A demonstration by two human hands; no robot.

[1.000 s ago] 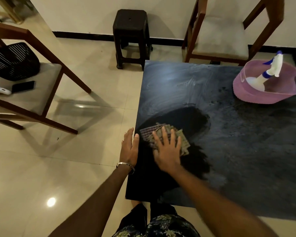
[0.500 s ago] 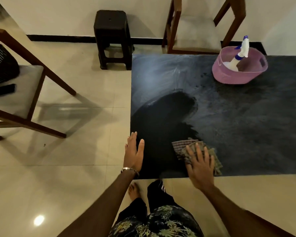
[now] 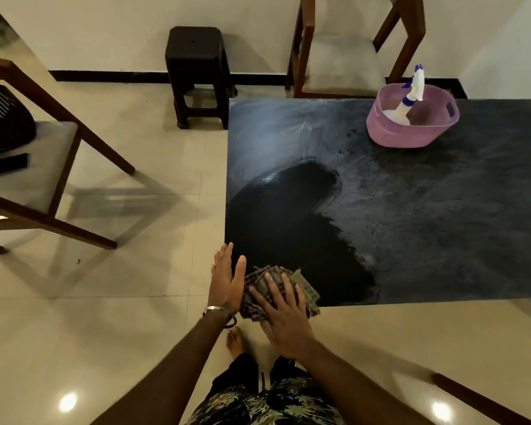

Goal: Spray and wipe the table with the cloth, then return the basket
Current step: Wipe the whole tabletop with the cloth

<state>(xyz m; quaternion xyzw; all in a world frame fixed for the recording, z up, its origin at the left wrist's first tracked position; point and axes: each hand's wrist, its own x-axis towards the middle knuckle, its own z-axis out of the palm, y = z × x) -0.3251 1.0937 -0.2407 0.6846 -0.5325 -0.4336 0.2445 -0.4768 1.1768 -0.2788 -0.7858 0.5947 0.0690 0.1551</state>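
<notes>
Left hand [image 3: 227,283] — fingers straight and together, laid flat at the table's near-left corner, probably bracing.

Cloth [image 3: 278,289] — checked, bunched at the near edge beside that hand.

Right hand [image 3: 284,314] — fingers spread, pressing the cloth flat to drag moisture off the edge.

Table [image 3: 411,240] — dark top; wiped patch near-left, wet film to the right.

Basket [image 3: 411,124] — pink, far right, holding the spray bottle [image 3: 411,93]; parked clear of the wiping, not yet returned.

Left hand [image 3: 227,282] flat, fingers straight; right hand [image 3: 284,314] spread, palm down, apparently pressing.
</notes>
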